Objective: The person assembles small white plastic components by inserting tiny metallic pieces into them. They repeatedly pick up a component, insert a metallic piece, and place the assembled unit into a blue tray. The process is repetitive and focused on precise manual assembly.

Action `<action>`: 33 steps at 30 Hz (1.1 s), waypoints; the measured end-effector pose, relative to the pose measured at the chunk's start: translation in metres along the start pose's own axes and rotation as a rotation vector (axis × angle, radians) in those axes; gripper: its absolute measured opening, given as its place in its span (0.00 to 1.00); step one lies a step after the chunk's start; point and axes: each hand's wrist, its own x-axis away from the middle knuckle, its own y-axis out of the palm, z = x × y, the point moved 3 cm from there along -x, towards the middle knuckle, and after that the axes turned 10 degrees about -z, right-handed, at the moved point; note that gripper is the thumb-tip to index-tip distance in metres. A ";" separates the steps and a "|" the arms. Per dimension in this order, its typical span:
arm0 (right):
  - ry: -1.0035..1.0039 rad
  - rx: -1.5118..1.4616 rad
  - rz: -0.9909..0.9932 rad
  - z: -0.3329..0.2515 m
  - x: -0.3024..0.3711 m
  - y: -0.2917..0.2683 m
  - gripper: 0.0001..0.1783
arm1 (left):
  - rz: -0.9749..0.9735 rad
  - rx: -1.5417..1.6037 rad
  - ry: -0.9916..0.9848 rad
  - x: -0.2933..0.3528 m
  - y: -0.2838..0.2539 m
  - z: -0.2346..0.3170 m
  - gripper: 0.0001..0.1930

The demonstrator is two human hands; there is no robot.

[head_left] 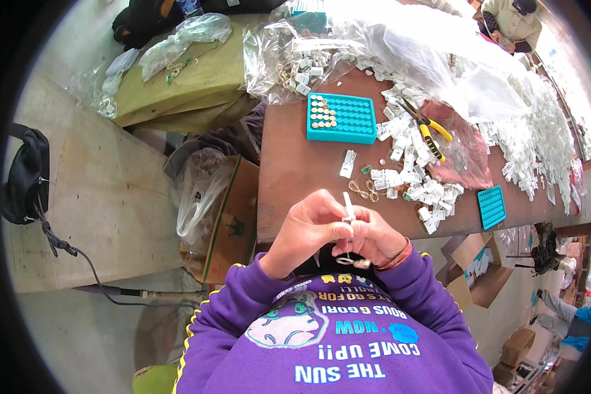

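Note:
Close in front of my chest, my left hand (306,230) and my right hand (378,238) meet with fingertips pinched. Between them is a small white plastic piece (349,206), its narrow end pointing up and away from me. Beneath the fingers hangs a thin wire with a pale loop (345,261); whether it joins the white piece is hidden. Beyond my hands, coils of thin wire (363,190) lie on the brown table (289,177) beside a heap of small white plastic cases (407,172). A lone white case (348,163) lies to their left.
A teal tray (341,136) with several round metallic pieces stands farther back. Yellow-and-black pliers (432,134) rest by a reddish cloth (463,157). A smaller teal tray (492,207) sits right, near the edge. Left below the table stands a cardboard box (233,217). Another person (515,23) is far right.

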 end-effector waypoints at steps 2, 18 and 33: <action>-0.033 0.094 0.090 -0.006 0.000 -0.002 0.11 | 0.099 0.019 0.061 -0.001 0.000 -0.004 0.09; -0.448 1.081 0.480 -0.022 0.007 0.029 0.04 | 0.404 -0.882 0.435 -0.003 0.002 -0.002 0.11; -0.401 0.936 0.439 -0.017 0.009 0.024 0.02 | 0.458 -0.642 0.339 -0.004 0.002 -0.007 0.09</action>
